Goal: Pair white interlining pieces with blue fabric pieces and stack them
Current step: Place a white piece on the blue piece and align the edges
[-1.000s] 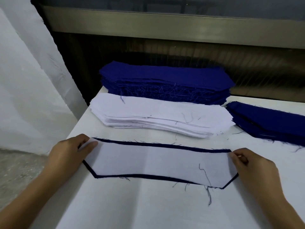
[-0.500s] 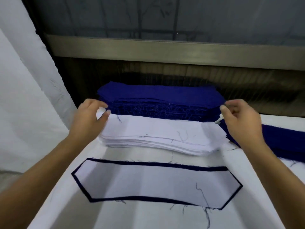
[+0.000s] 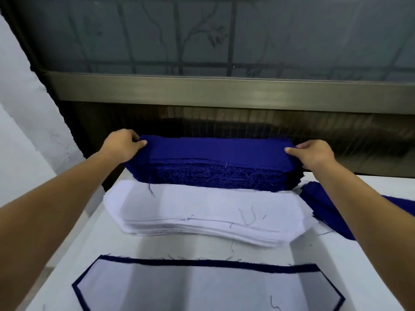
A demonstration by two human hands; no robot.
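A tall stack of blue fabric pieces (image 3: 213,162) stands at the back of the white table. My left hand (image 3: 122,142) pinches the top blue piece at its left end, and my right hand (image 3: 313,152) pinches it at its right end. In front of that stack lies a stack of white interlining pieces (image 3: 208,212). Nearest me lies a paired piece (image 3: 190,288), white interlining on blue fabric with a blue border showing.
A second, lower pile of blue fabric (image 3: 325,205) lies at the right, partly hidden by my right forearm. The white table (image 3: 107,241) ends at the left beside a white wall. A dark window frame (image 3: 224,90) runs behind the stacks.
Both hands left the paired piece on the table, passed over the white stack and reached back to the blue stack, where they now pinch the top piece's ends.
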